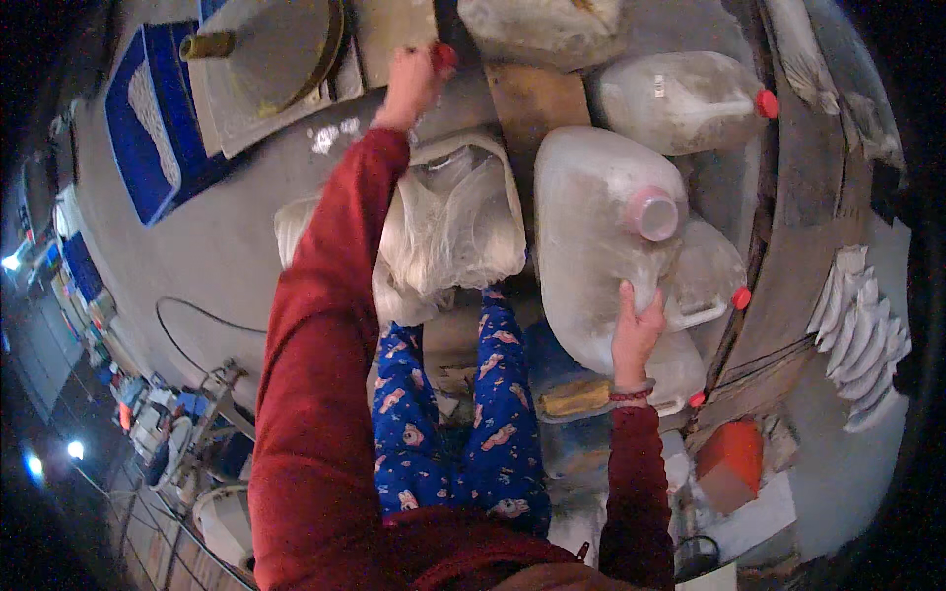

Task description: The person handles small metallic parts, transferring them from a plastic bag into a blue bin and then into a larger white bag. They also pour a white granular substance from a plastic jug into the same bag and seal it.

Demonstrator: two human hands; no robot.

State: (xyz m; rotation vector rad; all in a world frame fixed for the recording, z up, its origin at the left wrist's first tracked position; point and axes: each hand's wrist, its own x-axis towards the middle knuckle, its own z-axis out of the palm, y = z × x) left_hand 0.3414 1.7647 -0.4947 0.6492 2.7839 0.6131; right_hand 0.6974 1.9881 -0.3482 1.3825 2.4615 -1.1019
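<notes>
My left hand (412, 87) reaches far ahead, fingers closed on a small red cap (445, 59). My right hand (639, 335) grips the handle of a large translucent plastic jug (581, 197), with a thumb and finger showing around it. A round pinkish rim (653, 214) marks the jug's mouth, which faces up toward me. Left of the jug is a container lined with clear plastic film (453, 212), just in front of my legs.
Other jugs with red caps lie at the right, one farther off (680, 103) and one beside mine (705, 266). A blue tray (148, 128) and a large round vessel (276, 54) stand far left. An orange-red box (729, 463) sits near right, and a wooden-handled brush (574, 398) by my right wrist.
</notes>
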